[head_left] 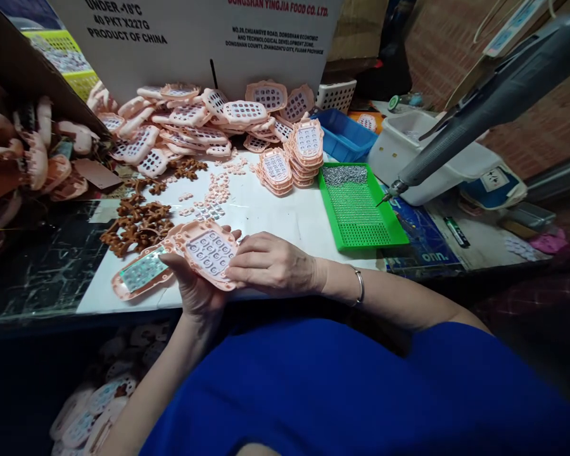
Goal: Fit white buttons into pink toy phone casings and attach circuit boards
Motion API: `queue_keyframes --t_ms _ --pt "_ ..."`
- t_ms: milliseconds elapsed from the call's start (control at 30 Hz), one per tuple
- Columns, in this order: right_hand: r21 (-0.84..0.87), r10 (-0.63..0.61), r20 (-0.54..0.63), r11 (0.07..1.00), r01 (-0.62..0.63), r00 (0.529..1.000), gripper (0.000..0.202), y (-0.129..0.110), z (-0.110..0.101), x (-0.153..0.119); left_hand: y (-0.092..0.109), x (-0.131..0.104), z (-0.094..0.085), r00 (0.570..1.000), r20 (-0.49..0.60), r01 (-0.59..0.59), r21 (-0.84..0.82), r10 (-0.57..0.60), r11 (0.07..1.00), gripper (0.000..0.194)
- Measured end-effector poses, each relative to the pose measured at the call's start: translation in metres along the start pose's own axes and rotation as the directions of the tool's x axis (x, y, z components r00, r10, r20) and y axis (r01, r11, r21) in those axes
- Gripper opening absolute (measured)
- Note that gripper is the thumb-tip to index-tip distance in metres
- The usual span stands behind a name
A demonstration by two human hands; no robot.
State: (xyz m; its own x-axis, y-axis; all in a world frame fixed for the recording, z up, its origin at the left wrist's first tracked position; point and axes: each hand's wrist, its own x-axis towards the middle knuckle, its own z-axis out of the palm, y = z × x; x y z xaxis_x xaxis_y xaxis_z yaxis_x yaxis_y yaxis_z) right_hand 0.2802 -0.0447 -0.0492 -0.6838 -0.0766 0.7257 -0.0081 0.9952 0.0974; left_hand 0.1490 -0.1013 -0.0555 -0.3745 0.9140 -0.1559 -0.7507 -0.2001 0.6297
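Observation:
My left hand (197, 288) holds a pink plastic shell half (212, 253) from below, its thumb at the shell's left side. A pale rubber keypad with rows of round bumps lies inside this shell. My right hand (275, 263) has its fingers together on the shell's right edge; its fingertips are partly hidden. Just left of my left hand, another pink shell half with a green circuit board (145, 269) rests on the white work surface. Beyond it is a heap of small brown plastic parts (140, 218). Small pink pieces (218, 187) lie scattered past my hands.
Pink shells (185, 117) are piled against a white carton (194, 50), with neat stacks (308, 142) at their right. A green tray (332, 221) holds small screws (346, 175). An electric screwdriver (456, 120) hangs above it. A blue bin (344, 136) and white tub (399, 142) stand behind.

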Motion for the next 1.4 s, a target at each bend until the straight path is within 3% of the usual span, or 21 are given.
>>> queue_keyframes --t_ms 100,300,467,533,600,700,767,900,1000,1100,1200,1267,1333,1400 --pt "-0.072 0.006 0.014 0.997 -0.005 1.000 0.035 -0.008 -0.001 -0.007 0.000 0.001 0.000 0.999 -0.041 -0.012 0.014 0.013 1.000 0.077" --pt "-0.218 -0.018 0.012 0.976 0.020 1.000 0.015 -0.008 0.002 -0.011 -0.007 0.005 -0.007 0.998 -0.045 0.033 0.027 -0.032 0.999 0.077" --pt "-0.203 -0.012 0.016 0.979 0.015 1.000 0.019 0.013 -0.005 -0.003 -0.001 0.014 0.008 0.998 -0.021 0.062 -0.022 -0.063 0.998 0.081" --pt "-0.187 0.046 0.016 0.981 -0.042 0.999 0.019 0.027 -0.009 -0.001 0.004 0.017 0.016 0.999 -0.010 0.050 -0.027 -0.051 0.998 0.076" --pt "-0.212 0.128 0.059 0.971 -0.113 0.990 0.021 0.045 -0.014 0.000 0.007 0.018 0.018 0.996 -0.066 0.066 -0.007 -0.066 0.998 0.069" --pt "-0.344 0.274 0.157 0.916 -0.208 0.949 0.029 0.083 -0.017 -0.002 0.011 0.020 0.012 0.976 -0.202 0.093 0.045 -0.082 0.995 0.064" --pt "-0.450 0.372 0.204 0.857 -0.250 0.906 0.035 0.110 -0.016 -0.005 0.013 0.020 0.004 0.972 -0.231 0.069 0.078 -0.050 0.995 0.064" --pt "-0.506 0.491 0.253 0.801 -0.318 0.834 0.043 0.150 -0.005 -0.018 0.024 0.019 -0.009 0.981 -0.194 0.036 0.075 -0.021 0.997 0.064" --pt "-0.499 0.564 0.283 0.778 -0.383 0.776 0.041 0.159 0.001 -0.026 0.036 0.014 -0.014 0.992 -0.124 -0.015 0.060 0.023 0.998 0.055" --pt "-0.503 0.599 0.316 0.763 -0.405 0.736 0.037 0.149 -0.001 -0.026 0.047 0.006 -0.018 0.996 -0.028 -0.078 0.094 0.081 0.992 0.048" --pt "-0.454 0.534 0.337 0.814 -0.363 0.775 0.033 0.120 -0.004 -0.018 0.054 0.000 -0.022 0.996 0.034 -0.086 0.129 0.082 0.988 0.045" --pt "-0.346 0.429 0.424 0.891 -0.295 0.798 0.030 0.091 -0.002 -0.009 0.056 -0.001 -0.024 0.995 0.036 -0.091 0.120 0.088 0.989 0.042" --pt "-0.197 0.317 0.555 0.948 -0.248 0.769 0.030 0.060 0.003 -0.001 0.054 -0.001 -0.025 0.997 0.030 -0.078 0.111 0.075 0.991 0.045" --pt "-0.151 0.301 0.627 0.952 -0.267 0.718 0.041 0.032 0.010 0.005 0.052 0.000 -0.025 0.999 0.023 -0.042 0.112 0.039 0.993 0.051"
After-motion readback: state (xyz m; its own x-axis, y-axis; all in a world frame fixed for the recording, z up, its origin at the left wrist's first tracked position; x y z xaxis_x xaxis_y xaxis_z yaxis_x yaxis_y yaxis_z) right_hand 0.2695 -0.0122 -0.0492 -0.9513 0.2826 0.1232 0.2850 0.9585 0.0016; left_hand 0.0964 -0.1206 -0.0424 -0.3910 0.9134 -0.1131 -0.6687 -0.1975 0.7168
